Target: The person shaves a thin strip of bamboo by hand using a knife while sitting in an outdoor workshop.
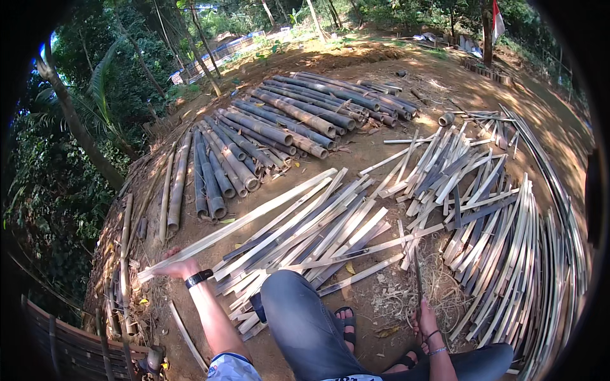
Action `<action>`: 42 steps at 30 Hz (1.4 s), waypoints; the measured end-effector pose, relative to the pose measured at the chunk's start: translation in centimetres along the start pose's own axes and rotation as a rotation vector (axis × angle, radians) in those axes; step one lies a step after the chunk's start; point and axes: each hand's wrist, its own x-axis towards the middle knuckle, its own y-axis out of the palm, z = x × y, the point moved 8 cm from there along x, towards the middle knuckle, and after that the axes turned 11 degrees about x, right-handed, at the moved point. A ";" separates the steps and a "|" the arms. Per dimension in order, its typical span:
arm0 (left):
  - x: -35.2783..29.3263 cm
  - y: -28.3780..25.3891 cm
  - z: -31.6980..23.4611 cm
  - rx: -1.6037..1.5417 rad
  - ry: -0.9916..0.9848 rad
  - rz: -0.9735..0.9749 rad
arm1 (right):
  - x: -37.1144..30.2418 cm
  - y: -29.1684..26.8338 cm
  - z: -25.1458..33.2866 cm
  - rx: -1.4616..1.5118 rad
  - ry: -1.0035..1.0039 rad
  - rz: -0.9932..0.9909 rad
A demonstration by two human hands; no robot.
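Out at the left, my left hand [178, 265] is closed round the near end of a long pale bamboo strip [254, 217], which slants away to the upper right over a heap of split strips. A dark band circles that wrist. My right hand [427, 322] grips a long, narrow, dark-bladed knife [418, 276], its blade pointing away from me. Thin curled shavings [397, 297] lie on the ground around the knife. The loose heap of bamboo strips [311, 232] sits between my hands, just beyond my knee.
Cut bamboo poles [279, 117] lie in rows farther off. At the right is a large bundle of strips [508, 260], with another jumbled pile [445, 168] behind it. My bent leg [305, 324] is between my arms. Trees and a slatted bamboo structure [63, 343] stand at the left.
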 end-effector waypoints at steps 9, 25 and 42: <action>0.5 -4.6 20.6 0.210 -0.265 -0.181 | -0.8 -2.5 -3.1 0.117 0.148 -0.069; -3.0 -12.0 22.8 0.353 -0.780 0.014 | -3.1 -1.6 2.0 -0.095 0.018 -0.047; -42.2 20.5 6.6 0.753 -0.306 2.033 | -9.5 -23.2 14.9 -1.522 0.041 -0.348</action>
